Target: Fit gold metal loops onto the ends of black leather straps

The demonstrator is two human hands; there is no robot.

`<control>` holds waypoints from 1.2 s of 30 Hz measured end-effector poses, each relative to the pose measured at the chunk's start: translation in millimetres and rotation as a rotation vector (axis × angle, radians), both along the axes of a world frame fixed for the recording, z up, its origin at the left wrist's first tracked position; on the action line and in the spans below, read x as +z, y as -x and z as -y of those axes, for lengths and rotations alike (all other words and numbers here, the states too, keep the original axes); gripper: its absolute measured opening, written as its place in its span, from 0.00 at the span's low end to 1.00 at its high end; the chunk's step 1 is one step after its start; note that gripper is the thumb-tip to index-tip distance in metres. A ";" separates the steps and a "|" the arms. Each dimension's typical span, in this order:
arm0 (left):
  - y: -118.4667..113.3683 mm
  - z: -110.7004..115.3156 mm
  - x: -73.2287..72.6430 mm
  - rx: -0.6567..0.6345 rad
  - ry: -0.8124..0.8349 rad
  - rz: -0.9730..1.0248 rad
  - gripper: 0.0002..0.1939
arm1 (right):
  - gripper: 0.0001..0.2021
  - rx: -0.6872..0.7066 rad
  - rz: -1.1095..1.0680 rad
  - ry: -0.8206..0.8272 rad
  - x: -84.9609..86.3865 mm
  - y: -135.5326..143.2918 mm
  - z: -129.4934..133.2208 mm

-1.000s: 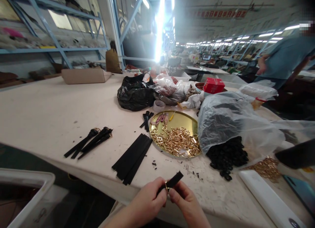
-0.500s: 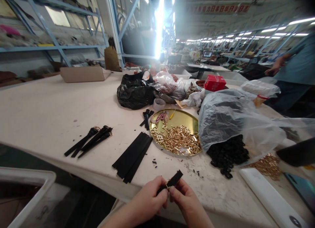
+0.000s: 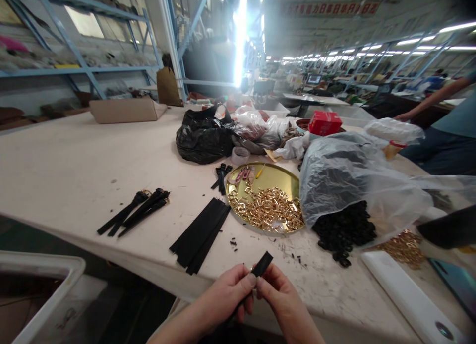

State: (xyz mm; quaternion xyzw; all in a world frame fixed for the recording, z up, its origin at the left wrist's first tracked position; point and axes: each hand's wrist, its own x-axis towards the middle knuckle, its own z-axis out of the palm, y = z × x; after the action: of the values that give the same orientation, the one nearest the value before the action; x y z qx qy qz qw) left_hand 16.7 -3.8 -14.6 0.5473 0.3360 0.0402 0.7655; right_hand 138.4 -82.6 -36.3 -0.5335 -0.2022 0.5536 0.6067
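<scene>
Both of my hands meet at the table's front edge around one black strap (image 3: 262,264). Its free end sticks up between them, pointing away and to the right. My left hand (image 3: 238,289) pinches the strap with thumb and forefinger, where a bit of a gold buckle (image 3: 252,268) shows. My right hand (image 3: 277,289) is closed on the same strap from the other side, thumb tip close to the left thumb. The fingers cover most of the buckle. Beyond the hands lie a stack of flat black straps (image 3: 201,235) and a gold tray (image 3: 286,178) heaped with gold buckles (image 3: 275,207).
Bundled straps with buckles (image 3: 139,210) lie at the left. On the right, black pieces (image 3: 345,230) spill from a clear plastic bag (image 3: 334,170), near a white device (image 3: 409,297). A black bag (image 3: 204,136) sits farther back. A person's arm (image 3: 435,101) shows at the right edge.
My thumbs have come closer together over the buckle, which is now more covered. The strap's free end has shifted slightly left and up. The person at the right has moved an arm.
</scene>
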 end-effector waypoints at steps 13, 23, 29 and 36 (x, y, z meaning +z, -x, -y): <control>-7.8 6.8 -9.5 0.024 -0.117 -0.022 0.18 | 0.16 -0.062 0.024 0.043 1.6 2.9 0.9; -8.7 7.6 -12.7 0.060 -0.113 -0.058 0.13 | 0.14 -0.115 0.174 0.007 -3.3 2.7 2.1; -6.4 7.0 -17.1 0.064 -0.063 -0.029 0.14 | 0.13 -0.070 0.216 -0.021 -5.4 1.0 5.4; -6.6 11.5 -16.1 0.069 -0.115 -0.060 0.14 | 0.14 -0.085 0.238 -0.030 -8.8 3.4 4.0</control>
State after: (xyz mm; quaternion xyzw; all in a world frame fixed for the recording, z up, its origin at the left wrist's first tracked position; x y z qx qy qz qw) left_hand 23.3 -15.3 -30.8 0.5794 0.3746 0.0690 0.7206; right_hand 135.0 -86.6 -45.1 -0.5944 -0.2585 0.4569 0.6092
